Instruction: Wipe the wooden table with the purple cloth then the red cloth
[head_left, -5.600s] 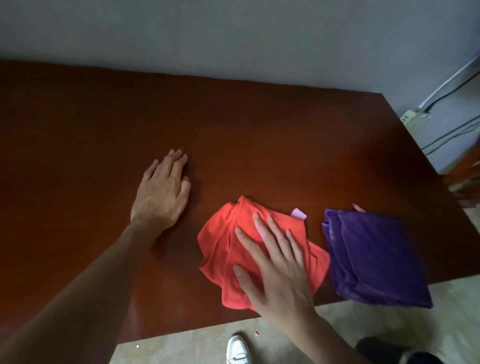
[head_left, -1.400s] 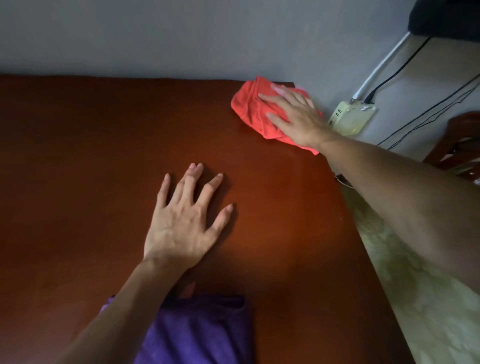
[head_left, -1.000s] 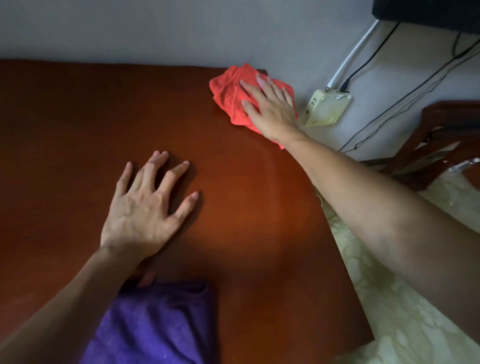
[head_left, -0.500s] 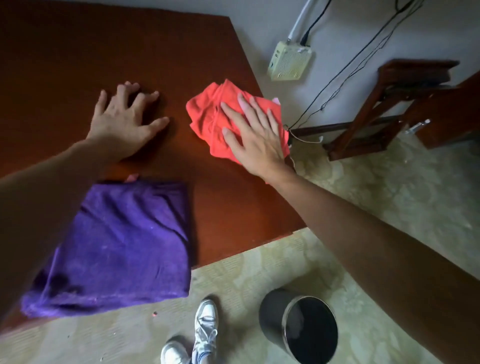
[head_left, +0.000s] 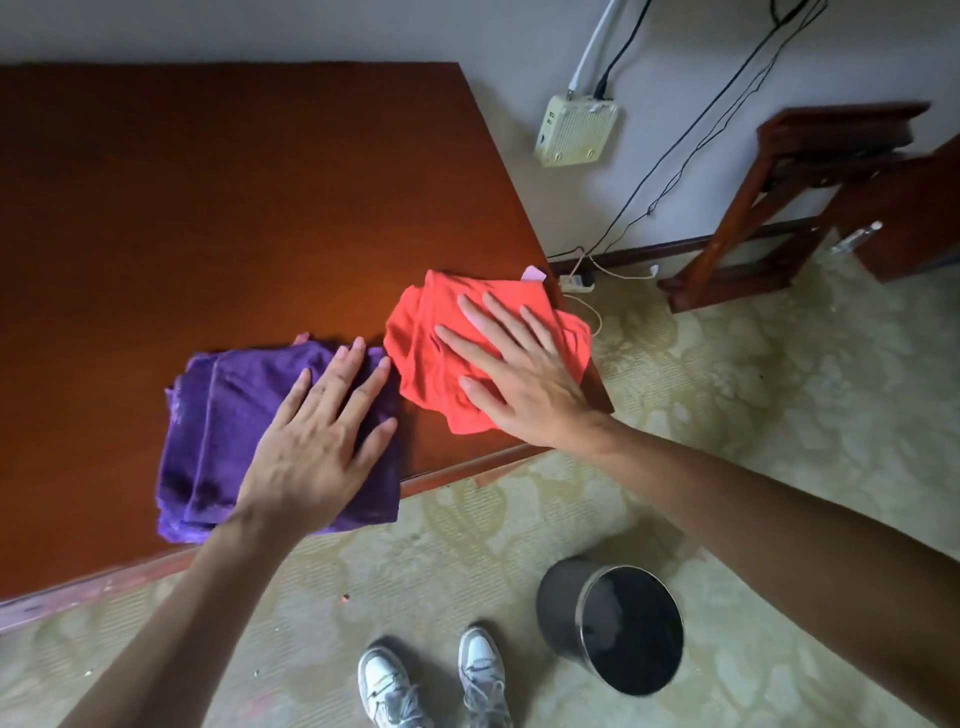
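The wooden table (head_left: 218, 197) fills the upper left of the head view. A folded purple cloth (head_left: 218, 431) lies at its near edge, and my left hand (head_left: 317, 441) rests flat on it, fingers spread. Just to the right, a crumpled red cloth (head_left: 431, 338) sits at the table's near right corner, partly hanging over the edge. My right hand (head_left: 514, 374) presses flat on the red cloth with fingers spread. Neither hand's fingers curl around the fabric.
A black waste bin (head_left: 613, 623) stands on the patterned floor below my right arm, beside my white shoes (head_left: 431, 686). A pale wall box (head_left: 576, 130) with cables hangs right of the table. A dark wooden stand (head_left: 810, 197) is at the far right.
My right hand has dragged the red cloth from the far right corner back to the near right corner. My left hand left the bare wood and now lies on the purple cloth.
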